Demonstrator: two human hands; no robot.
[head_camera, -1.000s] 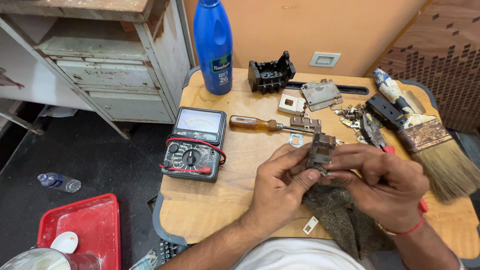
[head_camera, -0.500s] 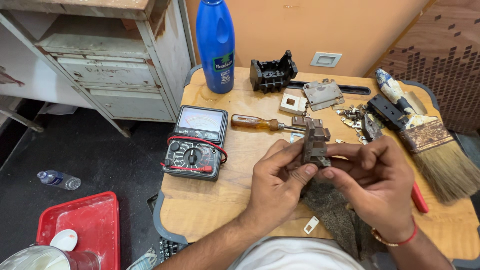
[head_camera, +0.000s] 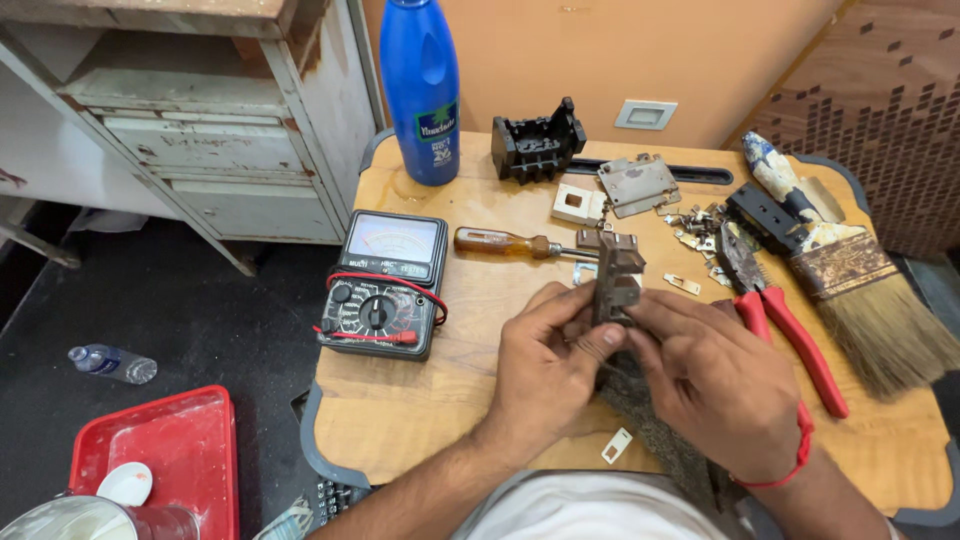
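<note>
Near the centre of the frame, the left hand (head_camera: 548, 360) and the right hand (head_camera: 712, 378) are both closed on a small dark switch mechanism (head_camera: 617, 279), held upright just above the wooden table (head_camera: 420, 420). Left thumb and fingers pinch its lower left side; the right fingers press against its lower right side.

Judging by how things lie, the device is already taken apart: a black plastic housing (head_camera: 537, 143) sits at the upper middle, a metal mounting plate (head_camera: 638, 184) and a small white switch piece (head_camera: 578, 204) lie just below it, and loose metal contacts (head_camera: 698, 228) are scattered to the right of the held part. The inner part is out and in hand; whether it is being stripped further or put back together cannot be told.

A wooden-handled screwdriver (head_camera: 508, 243) lies just left of the mechanism, untouched. Red-handled pliers (head_camera: 780, 325) lie just beside the right hand, with a worn paintbrush (head_camera: 850, 275) further right. An analog multimeter (head_camera: 385, 283) with red leads rests at the left of the table, and a blue bottle (head_camera: 423, 90) stands at the upper left edge. A dark cloth (head_camera: 655, 425) lies under the hands, a small white clip (head_camera: 617, 445) beside it. Nothing blocks the hands, though the scattered contacts lie close.
</note>
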